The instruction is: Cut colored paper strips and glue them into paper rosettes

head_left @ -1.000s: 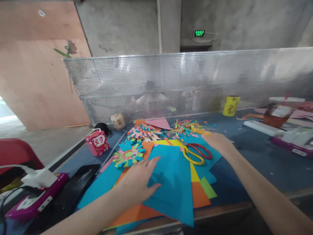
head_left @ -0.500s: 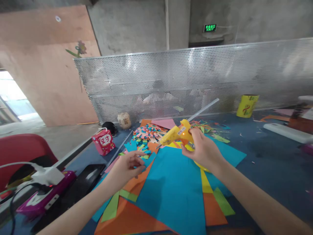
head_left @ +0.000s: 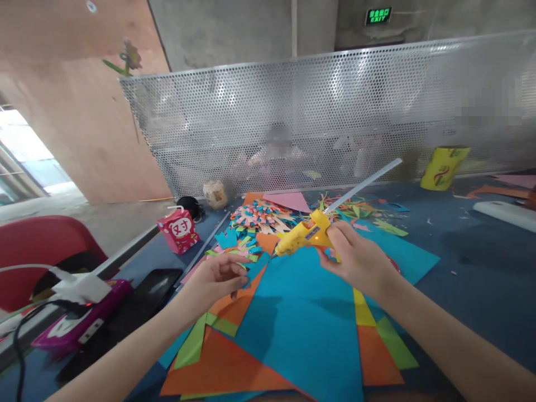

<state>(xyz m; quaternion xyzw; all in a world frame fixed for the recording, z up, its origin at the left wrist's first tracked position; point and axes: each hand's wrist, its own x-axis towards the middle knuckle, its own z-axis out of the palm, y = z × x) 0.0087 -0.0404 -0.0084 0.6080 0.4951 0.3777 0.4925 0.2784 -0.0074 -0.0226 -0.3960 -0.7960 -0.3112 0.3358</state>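
Note:
My right hand is wrapped round the handle of a yellow glue gun, with a long clear glue stick rising from its back. The gun's nozzle points left and touches or hovers over the end of a blue paper strip. My left hand pinches that strip at its lower end. Under both hands lies a large blue sheet on top of orange paper. Beyond them sits a fringed multicoloured paper bundle.
On the left are a red drink carton, a black phone and a purple power strip. A perforated metal screen stands behind, with a person beyond it. A yellow roll stands at the right.
The glue gun has tilted flatter, and its nozzle has come close to the blue strip at my left hand. The camera view has shifted slightly downward.

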